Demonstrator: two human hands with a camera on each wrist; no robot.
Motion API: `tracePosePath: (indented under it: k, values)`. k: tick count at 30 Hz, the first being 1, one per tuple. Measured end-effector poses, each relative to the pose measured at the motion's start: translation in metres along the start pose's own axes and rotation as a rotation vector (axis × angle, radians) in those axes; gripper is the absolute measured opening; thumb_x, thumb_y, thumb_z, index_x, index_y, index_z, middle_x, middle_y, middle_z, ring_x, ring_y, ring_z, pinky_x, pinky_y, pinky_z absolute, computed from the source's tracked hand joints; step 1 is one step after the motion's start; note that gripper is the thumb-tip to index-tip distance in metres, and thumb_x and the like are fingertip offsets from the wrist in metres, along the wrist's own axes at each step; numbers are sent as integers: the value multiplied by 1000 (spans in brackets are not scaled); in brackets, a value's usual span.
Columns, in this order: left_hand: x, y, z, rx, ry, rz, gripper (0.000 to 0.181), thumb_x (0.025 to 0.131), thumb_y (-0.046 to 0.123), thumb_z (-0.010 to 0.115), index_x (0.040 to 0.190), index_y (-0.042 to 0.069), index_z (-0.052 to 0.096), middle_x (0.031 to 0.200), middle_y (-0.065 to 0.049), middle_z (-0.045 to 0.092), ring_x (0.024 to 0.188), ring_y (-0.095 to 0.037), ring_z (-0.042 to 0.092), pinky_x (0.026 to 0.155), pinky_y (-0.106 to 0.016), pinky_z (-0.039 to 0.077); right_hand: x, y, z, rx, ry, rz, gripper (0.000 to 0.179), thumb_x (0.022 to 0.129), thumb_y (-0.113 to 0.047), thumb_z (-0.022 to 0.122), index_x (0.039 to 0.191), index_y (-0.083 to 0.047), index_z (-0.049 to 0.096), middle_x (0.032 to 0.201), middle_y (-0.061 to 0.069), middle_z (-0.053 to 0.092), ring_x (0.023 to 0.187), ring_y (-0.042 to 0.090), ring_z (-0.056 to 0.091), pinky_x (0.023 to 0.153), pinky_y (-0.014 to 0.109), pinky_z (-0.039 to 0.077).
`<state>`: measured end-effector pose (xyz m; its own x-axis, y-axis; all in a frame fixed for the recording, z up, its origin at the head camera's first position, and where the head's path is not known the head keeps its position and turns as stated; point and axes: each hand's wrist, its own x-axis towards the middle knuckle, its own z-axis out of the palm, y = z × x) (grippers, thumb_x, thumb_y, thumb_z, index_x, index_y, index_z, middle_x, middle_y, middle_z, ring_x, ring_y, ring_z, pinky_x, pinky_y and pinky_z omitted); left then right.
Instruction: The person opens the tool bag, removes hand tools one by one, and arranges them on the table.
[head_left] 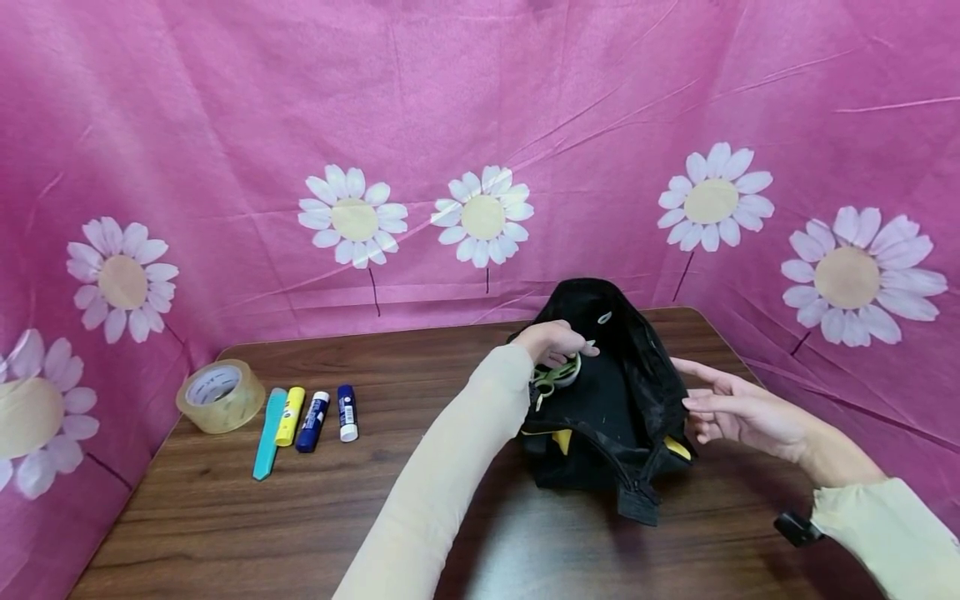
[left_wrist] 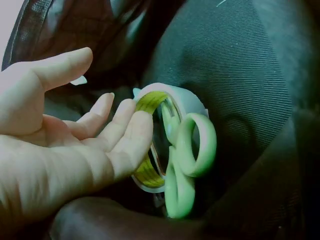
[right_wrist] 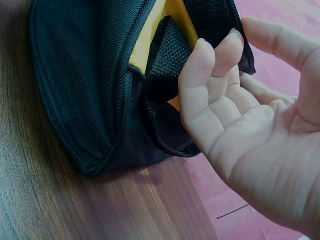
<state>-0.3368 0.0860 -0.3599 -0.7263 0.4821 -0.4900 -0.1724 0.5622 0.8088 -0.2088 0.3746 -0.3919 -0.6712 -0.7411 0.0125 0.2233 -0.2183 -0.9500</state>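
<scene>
A black bag (head_left: 622,467) with yellow patches lies on the wooden table, its mouth gaping. My left hand (head_left: 557,342) reaches inside it, fingers loosely spread and palm free. Beside those fingertips, in the left wrist view, stands a tape roll (left_wrist: 187,100) with a yellow inner core. Green-handled scissors (left_wrist: 181,161) lean through the roll, their blades mostly hidden. My right hand (head_left: 750,417) is at the bag's right side, with loosely bent fingers right at the fabric. From the right wrist, the fingertips (right_wrist: 200,55) overlap the black side and strap.
On the left of the table (head_left: 420,500) are a large clear tape roll (head_left: 238,400), a turquoise flat stick (head_left: 268,437), a yellow tube (head_left: 290,417) and two blue glue sticks (head_left: 312,423). A pink flowered cloth (head_left: 570,125) hangs behind the table and along its sides.
</scene>
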Motion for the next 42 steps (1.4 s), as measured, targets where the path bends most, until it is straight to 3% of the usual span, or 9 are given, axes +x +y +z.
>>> tracePosePath:
  k: [12, 18, 24, 26, 30, 34, 36, 38, 42]
  values:
    - [11, -13, 0, 29, 1, -37, 67, 96, 34, 72, 151, 9, 41, 147, -16, 51, 138, -37, 44, 111, -50, 41, 0, 0, 2, -29, 25, 24, 59, 107, 8, 28, 158, -19, 24, 97, 4, 63, 87, 13, 64, 82, 32, 59]
    - [11, -15, 2, 2, 11, -48, 67, 94, 26, 75, 149, 7, 41, 145, -15, 50, 131, -37, 50, 104, -45, 49, 0, 1, 3, -32, 43, 29, 58, 107, 8, 29, 158, -20, 25, 100, 4, 65, 87, 13, 64, 82, 32, 59]
    - [13, -15, 5, -51, -33, -103, 62, 94, 15, 74, 146, 4, 42, 131, -23, 57, 120, -38, 58, 100, -43, 52, -1, 0, 3, -14, 33, 29, 58, 107, 8, 28, 158, -20, 25, 98, 4, 64, 88, 13, 65, 83, 33, 59]
    - [15, -16, 6, -34, -51, -112, 52, 93, 13, 75, 137, 1, 49, 118, -22, 61, 112, -35, 62, 98, -42, 54, -1, 0, 3, -7, 22, 26, 59, 107, 8, 27, 158, -20, 25, 98, 4, 64, 89, 14, 65, 83, 33, 59]
    - [21, -19, 9, -7, -104, -87, 21, 92, 3, 74, 101, -2, 56, 89, -10, 57, 85, -23, 59, 84, -32, 54, 0, -1, 4, -13, 20, 25, 59, 107, 8, 27, 159, -19, 25, 97, 3, 63, 89, 13, 64, 83, 33, 59]
    - [23, -21, 11, 18, -146, -17, 21, 89, -7, 72, 76, 1, 56, 75, -5, 54, 70, -16, 54, 68, -24, 49, 0, -2, 4, -24, 32, 30, 58, 107, 8, 27, 159, -19, 23, 96, 3, 62, 87, 12, 63, 82, 32, 58]
    - [23, -22, 12, 23, -144, 6, 19, 88, -8, 72, 75, -1, 60, 75, -5, 56, 69, -15, 55, 64, -22, 48, 0, -2, 4, -22, 34, 30, 58, 107, 8, 27, 159, -19, 23, 97, 3, 63, 87, 12, 63, 81, 32, 58]
    - [23, -23, 13, 1, -143, 9, 7, 87, -8, 73, 86, -7, 66, 78, -5, 61, 71, -15, 59, 64, -23, 50, 0, -2, 4, -20, 30, 26, 58, 107, 8, 27, 158, -18, 23, 97, 3, 63, 88, 12, 63, 82, 32, 58]
    - [25, -23, 17, -65, -160, 10, 7, 87, -8, 73, 90, -7, 67, 77, -4, 61, 69, -15, 58, 63, -24, 50, 0, -2, 4, -18, 21, 20, 58, 107, 9, 27, 158, -18, 24, 98, 4, 64, 88, 13, 64, 82, 32, 59]
